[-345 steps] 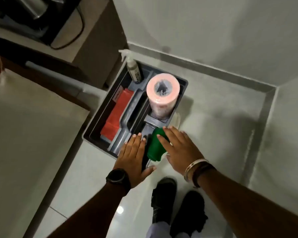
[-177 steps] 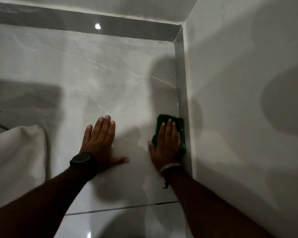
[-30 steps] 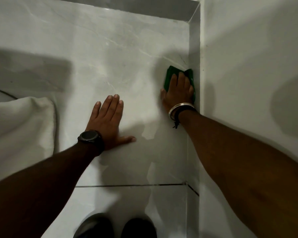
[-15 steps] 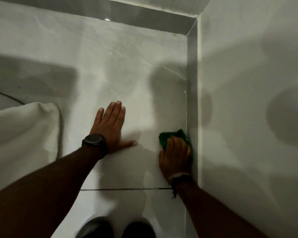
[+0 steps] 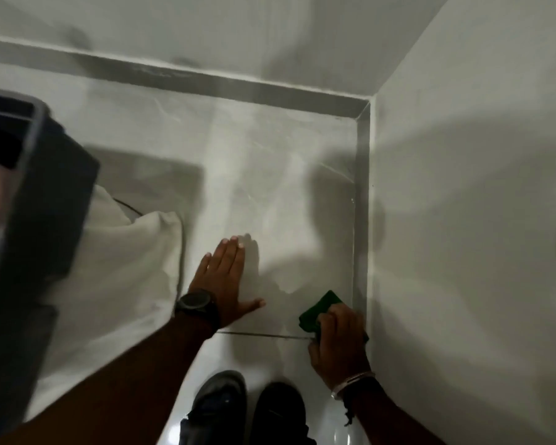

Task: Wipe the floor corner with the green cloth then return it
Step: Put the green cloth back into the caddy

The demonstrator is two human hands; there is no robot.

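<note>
Head view only. Floor [image 5: 270, 187] of pale glossy tile meets two walls at the far right corner, with a grey skirting strip [image 5: 361, 220] along its right edge.

Right hand [image 5: 341, 342] lies close to that right edge, well short of the corner, near a grout line. Its fingers are curled down and gathered over the green cloth [image 5: 316, 311], pinning it to the tile; only the cloth's forward part shows past the knuckles. Judged a bunching hold, suited to lifting the cloth as much as to rubbing with it.

Left hand [image 5: 227, 277] is spread flat, palm on the floor and holding nothing, evidently a prop for the crouch. Wristwatch [image 5: 195, 303] sits on that wrist.

Grey caddy [image 5: 45, 203], blurred, stands at the left edge, likely where the cloth belongs.
</note>
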